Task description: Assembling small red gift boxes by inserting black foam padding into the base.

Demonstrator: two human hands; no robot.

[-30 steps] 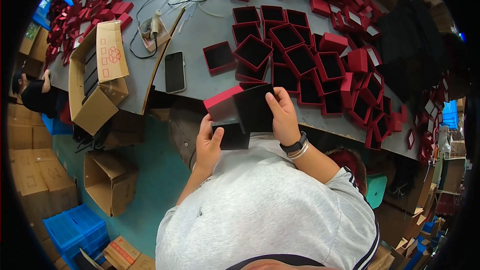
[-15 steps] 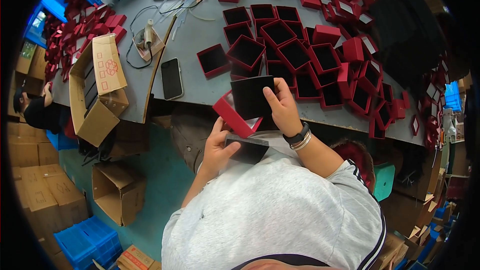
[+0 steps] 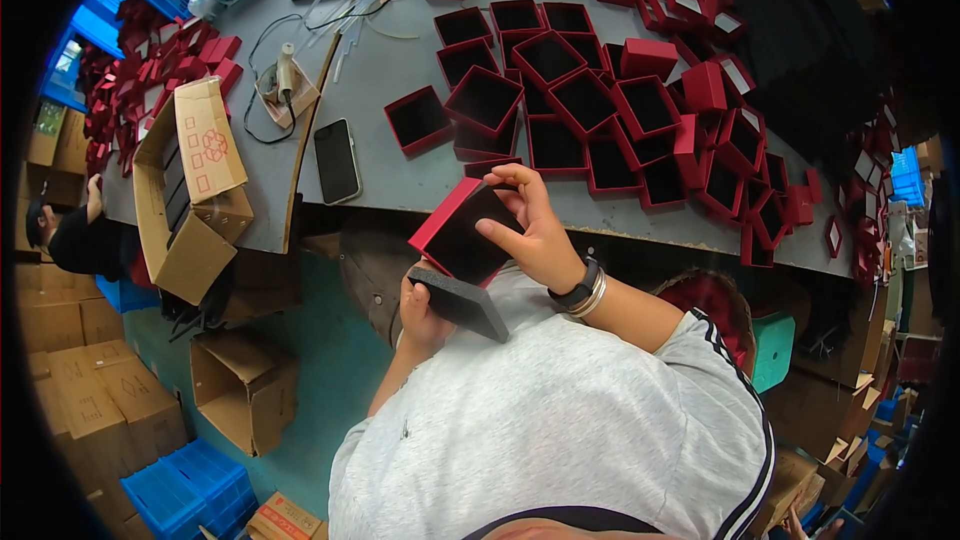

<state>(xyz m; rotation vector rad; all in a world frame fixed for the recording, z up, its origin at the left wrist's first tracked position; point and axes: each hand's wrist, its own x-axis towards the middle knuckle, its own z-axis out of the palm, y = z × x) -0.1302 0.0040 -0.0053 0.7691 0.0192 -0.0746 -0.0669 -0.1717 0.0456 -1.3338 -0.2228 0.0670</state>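
An open red box (image 3: 437, 219) is tilted in front of my body at the table's near edge. A black pad (image 3: 466, 236) now lies within its walls. My right hand (image 3: 535, 232) is closed on the pad's right side, thumb on its face and fingers curled at the far rim. My left hand (image 3: 424, 316) is closed on a dark grey foam pad (image 3: 466, 304), slanted just below the box. Its fingers reach up behind the foam toward the box's lower side, partly hidden.
Several red boxes with black insides (image 3: 580, 100) lie piled beyond my hands. A phone (image 3: 337, 161) and a cardboard carton (image 3: 212, 150) are to the left. A corded tool (image 3: 286, 75) rests farther back. Dark sheets (image 3: 815, 60) are stacked at right. A person (image 3: 75, 230) works at far left.
The black pad has gone from above the red box down into it under my right hand. My left hand has turned, and the foam pad has risen and tilted.
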